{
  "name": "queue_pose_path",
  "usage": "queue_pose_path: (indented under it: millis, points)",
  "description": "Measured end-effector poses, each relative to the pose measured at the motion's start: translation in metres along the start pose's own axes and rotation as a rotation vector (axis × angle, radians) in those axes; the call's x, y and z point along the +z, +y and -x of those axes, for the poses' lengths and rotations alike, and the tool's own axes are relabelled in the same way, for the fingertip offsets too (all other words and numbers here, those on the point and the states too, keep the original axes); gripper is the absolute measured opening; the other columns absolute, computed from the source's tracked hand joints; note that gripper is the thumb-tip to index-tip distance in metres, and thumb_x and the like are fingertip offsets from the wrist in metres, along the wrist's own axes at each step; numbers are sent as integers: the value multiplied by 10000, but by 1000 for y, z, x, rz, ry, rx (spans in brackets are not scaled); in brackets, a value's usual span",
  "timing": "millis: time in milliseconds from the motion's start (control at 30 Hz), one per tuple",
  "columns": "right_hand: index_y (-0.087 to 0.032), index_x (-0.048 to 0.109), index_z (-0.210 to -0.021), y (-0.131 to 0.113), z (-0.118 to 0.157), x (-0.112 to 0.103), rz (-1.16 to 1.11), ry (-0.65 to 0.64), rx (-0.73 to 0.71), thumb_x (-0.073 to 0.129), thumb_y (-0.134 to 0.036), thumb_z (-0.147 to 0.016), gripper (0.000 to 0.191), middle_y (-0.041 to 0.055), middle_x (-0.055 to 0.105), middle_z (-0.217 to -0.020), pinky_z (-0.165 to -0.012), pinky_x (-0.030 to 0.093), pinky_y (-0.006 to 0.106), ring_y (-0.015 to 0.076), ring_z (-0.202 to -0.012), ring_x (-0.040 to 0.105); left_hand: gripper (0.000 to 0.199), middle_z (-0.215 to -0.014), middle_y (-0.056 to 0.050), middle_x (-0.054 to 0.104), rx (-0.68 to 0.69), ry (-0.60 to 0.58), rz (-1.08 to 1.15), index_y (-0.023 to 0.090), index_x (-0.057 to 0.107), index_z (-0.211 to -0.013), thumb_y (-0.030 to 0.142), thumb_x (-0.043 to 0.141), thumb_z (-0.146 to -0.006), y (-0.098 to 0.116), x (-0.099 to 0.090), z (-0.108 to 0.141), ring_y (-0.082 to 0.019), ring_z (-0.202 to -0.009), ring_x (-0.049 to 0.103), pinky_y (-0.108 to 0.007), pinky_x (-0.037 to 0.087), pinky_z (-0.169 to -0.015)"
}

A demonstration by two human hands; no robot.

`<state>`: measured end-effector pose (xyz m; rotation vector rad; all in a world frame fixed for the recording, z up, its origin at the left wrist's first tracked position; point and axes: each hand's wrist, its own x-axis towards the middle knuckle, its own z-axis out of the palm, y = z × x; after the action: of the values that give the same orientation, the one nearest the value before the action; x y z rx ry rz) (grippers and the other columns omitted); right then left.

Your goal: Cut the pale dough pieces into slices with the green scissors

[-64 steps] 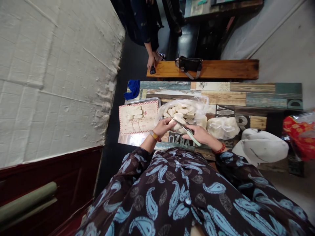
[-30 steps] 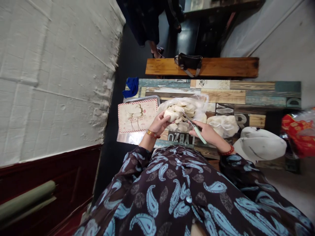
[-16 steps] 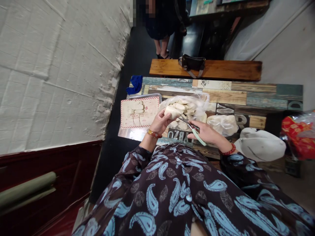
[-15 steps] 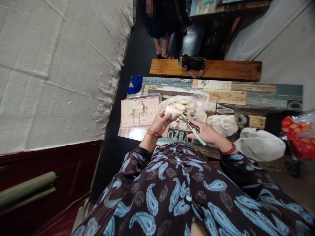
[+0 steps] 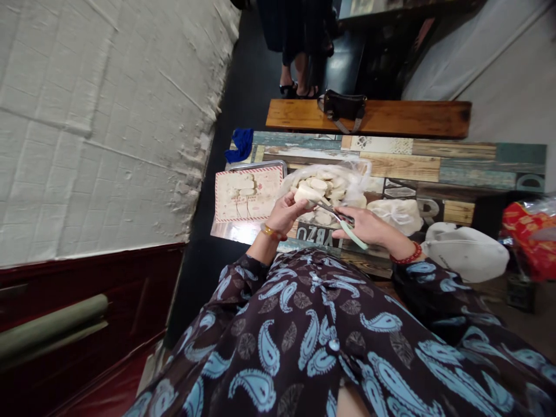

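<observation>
Pale and rounded, a white piece is pinched in my left hand above an open clear plastic bag of similar pieces. My right hand grips scissors with light green handles, whose blades point left and meet the piece's right end. To the left, several pale pieces lie on a printed sheet with a striped red border, which rests over a metal tray. A tied bag of pale contents sits right of my right hand.
A white cap and a red plastic package lie to the right. A blue cloth is at the table's far left corner. Beyond the table stands a wooden bench with a black handbag; a person's legs show behind it.
The view has shifted slightly. The person beyond the bench has changed position. Both hands keep their hold on the piece and the scissors.
</observation>
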<state>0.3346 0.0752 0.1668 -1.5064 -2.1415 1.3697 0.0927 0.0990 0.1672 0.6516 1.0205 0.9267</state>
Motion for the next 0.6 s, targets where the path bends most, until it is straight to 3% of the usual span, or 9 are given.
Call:
queue_pose_path:
  millis: [233,400,600]
  points:
    - [-194,644,-1306,-4,0,-5,-53,-23,2,818,-474,-692,697,91,748,-1117,-822,553,347,283,-941,701,468,-912,-62,742,-25,-34,-64,126,714,-934,392,895,-594,-4,6,-1,-151,-793,679,-322,553,-810]
    - [-188,670,-1282,-3,-1,-7,-66,-49,35,807,-498,-697,676,75,776,-985,-773,559,358,286,-858,710,486,-877,-52,741,-49,-43,-62,125,719,-917,409,906,-570,-4,9,-2,-141,-750,677,-296,552,-759]
    - [-216,732,-1210,5,-1,-3,-94,27,16,800,-483,-714,568,63,789,-999,-798,564,365,296,-893,720,465,-891,-55,740,-61,-41,-64,127,719,-925,413,892,-602,-4,6,-6,-152,-757,700,-323,559,-793]
